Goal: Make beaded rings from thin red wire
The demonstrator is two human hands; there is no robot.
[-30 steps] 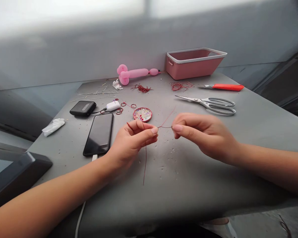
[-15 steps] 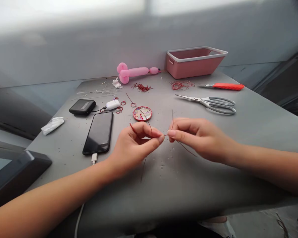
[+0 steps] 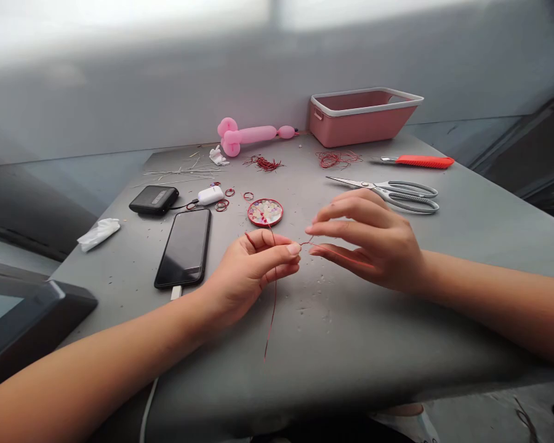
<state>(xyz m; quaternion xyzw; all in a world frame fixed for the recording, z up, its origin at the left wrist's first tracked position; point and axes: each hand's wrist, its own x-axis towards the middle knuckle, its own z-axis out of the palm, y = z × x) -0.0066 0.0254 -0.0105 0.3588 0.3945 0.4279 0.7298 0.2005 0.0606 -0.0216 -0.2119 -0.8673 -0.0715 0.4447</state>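
Note:
Thumb and fingertips of my left hand (image 3: 249, 277) are pinched on a thin dark-red cord (image 3: 274, 301). One end of it hangs down below the hand toward the tabletop. A red loop (image 3: 248, 239) shows at a finger of the same hand. My right hand (image 3: 378, 243) is just to the right, thumb and fingers spread apart, with thin cord ends running between them. A short twisted bit of cord bridges the gap between both hands. Behind the left hand lies a round red-rimmed dish (image 3: 264, 225) of small pale and red beads.
Scissors (image 3: 397, 191) and a red-handled utility knife (image 3: 425, 161) lie back right, below a pink bin (image 3: 360, 129). A phone (image 3: 183, 249), black box (image 3: 154, 200) and red rings (image 3: 221, 205) are left. Cord piles (image 3: 337, 159) and a pink balloon (image 3: 256, 135) lie behind.
My right hand has opened from its pinch on the cord and its fingers have spread. My left hand has turned slightly and still pinches the cord.

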